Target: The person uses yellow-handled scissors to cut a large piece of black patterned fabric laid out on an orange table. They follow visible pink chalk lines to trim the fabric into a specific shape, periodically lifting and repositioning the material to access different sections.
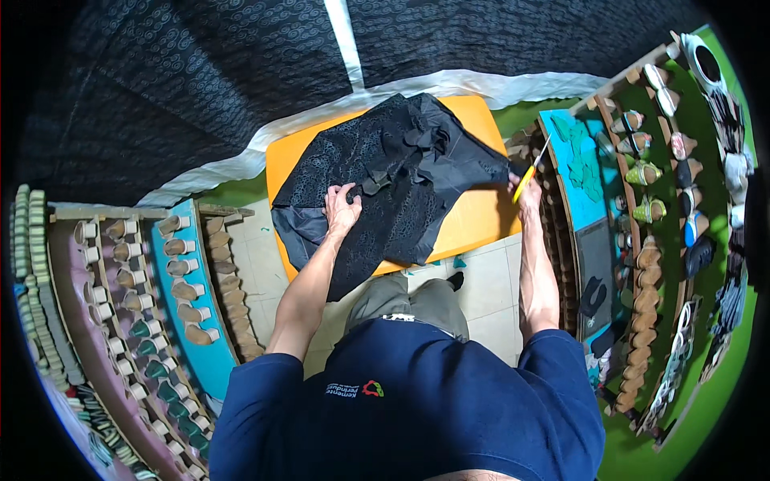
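A large piece of black patterned fabric (401,200) lies rumpled over the yellow tabletop (473,220), its near tip hanging past the edge. My left hand (342,210) rests on the left part of the fabric, fingers bent and closed on it. Beyond the table's right edge, my right hand (525,196) grips yellow-handled scissors (525,183), with the blade pointing up and away. A narrow end of the fabric reaches as far as my right hand; whether the fingers also pinch it is hard to see. Crumpled dark scraps (421,144) sit on top of the fabric.
Racks with rows of wooden shoe lasts (188,289) stand on the left. More shoe lasts (646,301) and shoes (648,210) line the right racks. Green scraps (579,160) lie on a blue board (561,132) by my right hand. A dark patterned curtain (184,88) hangs behind the table.
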Motion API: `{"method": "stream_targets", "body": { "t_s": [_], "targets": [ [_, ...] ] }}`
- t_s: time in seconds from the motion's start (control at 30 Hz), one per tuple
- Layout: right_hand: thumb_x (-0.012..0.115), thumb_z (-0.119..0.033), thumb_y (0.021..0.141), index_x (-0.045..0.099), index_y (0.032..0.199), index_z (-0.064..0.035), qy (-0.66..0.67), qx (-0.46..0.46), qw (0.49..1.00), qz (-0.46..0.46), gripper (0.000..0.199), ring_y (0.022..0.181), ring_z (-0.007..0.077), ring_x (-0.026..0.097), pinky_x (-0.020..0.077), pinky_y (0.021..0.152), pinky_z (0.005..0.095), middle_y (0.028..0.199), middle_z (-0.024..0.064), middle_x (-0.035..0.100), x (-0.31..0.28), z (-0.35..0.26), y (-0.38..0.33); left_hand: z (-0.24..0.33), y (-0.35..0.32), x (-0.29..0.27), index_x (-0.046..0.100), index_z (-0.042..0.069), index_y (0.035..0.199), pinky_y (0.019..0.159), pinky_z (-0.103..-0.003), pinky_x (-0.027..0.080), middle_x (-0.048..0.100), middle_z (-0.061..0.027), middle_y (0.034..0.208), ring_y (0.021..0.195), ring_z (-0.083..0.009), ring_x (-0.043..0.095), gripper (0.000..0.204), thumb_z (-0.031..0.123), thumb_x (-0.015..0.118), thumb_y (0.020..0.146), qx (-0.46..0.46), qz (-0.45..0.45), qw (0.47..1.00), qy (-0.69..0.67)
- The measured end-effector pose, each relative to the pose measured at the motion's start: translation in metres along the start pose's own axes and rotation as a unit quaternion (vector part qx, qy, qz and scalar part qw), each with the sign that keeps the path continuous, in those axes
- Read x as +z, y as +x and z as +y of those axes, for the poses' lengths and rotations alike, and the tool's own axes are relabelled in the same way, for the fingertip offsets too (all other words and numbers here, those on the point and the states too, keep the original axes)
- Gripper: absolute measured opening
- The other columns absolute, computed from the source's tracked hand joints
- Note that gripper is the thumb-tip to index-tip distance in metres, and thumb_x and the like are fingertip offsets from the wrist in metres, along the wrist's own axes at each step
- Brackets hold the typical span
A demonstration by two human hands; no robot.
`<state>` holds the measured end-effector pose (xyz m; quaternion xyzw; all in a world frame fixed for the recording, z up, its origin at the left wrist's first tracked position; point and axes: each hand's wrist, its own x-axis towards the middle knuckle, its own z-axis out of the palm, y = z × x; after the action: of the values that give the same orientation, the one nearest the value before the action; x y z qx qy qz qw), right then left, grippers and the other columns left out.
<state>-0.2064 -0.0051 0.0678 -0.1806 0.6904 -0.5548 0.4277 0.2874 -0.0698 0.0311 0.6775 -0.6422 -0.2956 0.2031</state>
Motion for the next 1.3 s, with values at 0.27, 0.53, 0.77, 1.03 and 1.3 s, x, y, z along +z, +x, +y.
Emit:
{"method": "stream_targets", "body": {
  "t_s": [0.27,0.53,0.77,1.03,1.3],
  "targets": [
    [0.074,-0.016,0.087,0.065,0.114,0.0001,-0.211,-0.135,0.91,0.332,0.033,0.097,0.0313,0.07,0.053,0.09,0.0418,0.105,0.0179,0.071,-0.044,0.13,-0.077,0.033,-0.014,0.01,0.063,0.024,0.135,0.112,-0.077,0.01,0.038,-0.0145,0.149,0.145,-0.0373,0.03,0.061,0.025,0.076,0.076,0.059,0.031,0.994,0.089],
    [0.076,-0.03,0.086,0.066,0.116,0.0003,-0.423,-0.133,0.89,0.105,0.043,0.098,0.037,0.063,0.0511,0.087,0.0479,0.102,0.0204,0.062,0.081,0.08,-0.146,0.117,0.01,0.04,0.052,0.008,0.147,0.116,-0.054,0.021,0.042,-0.0222,0.149,0.142,-0.0359,0.033,0.095,0.07,0.071,0.078,0.094,-0.06,0.989,0.101],
    [0.078,-0.029,0.085,0.063,0.127,-0.0052,-0.394,-0.095,0.908,0.11,0.051,0.101,0.0371,0.065,0.0521,0.087,0.0474,0.108,0.0189,0.065,0.09,0.079,-0.131,0.098,0.039,0.058,0.069,0.01,0.093,0.085,-0.049,0.052,0.068,-0.0158,0.098,0.095,-0.0398,0.064,0.013,0.022,0.065,0.091,0.112,-0.023,0.993,-0.005],
    [0.086,-0.061,0.07,0.064,0.103,-0.0065,-0.322,-0.002,0.939,0.118,0.067,0.089,0.0416,0.072,0.0541,0.08,0.0518,0.094,0.0189,0.074,0.161,0.023,-0.042,0.108,0.012,0.031,0.066,0.006,0.117,0.106,-0.043,0.045,0.064,-0.0177,0.12,0.118,-0.0358,0.059,0.033,0.011,0.07,0.085,0.185,0.021,0.98,-0.064],
    [0.088,-0.017,0.073,0.058,0.111,-0.005,-0.032,-0.013,0.999,-0.014,0.05,0.1,0.0236,0.068,0.0527,0.089,0.0369,0.11,0.0132,0.07,0.197,0.042,0.007,0.133,-0.039,0.034,0.064,0.004,0.13,0.095,-0.031,0.052,0.068,-0.0099,0.116,0.106,-0.0179,0.064,0.044,0.03,0.071,0.095,-0.151,-0.148,0.89,-0.404]
  ]
}}
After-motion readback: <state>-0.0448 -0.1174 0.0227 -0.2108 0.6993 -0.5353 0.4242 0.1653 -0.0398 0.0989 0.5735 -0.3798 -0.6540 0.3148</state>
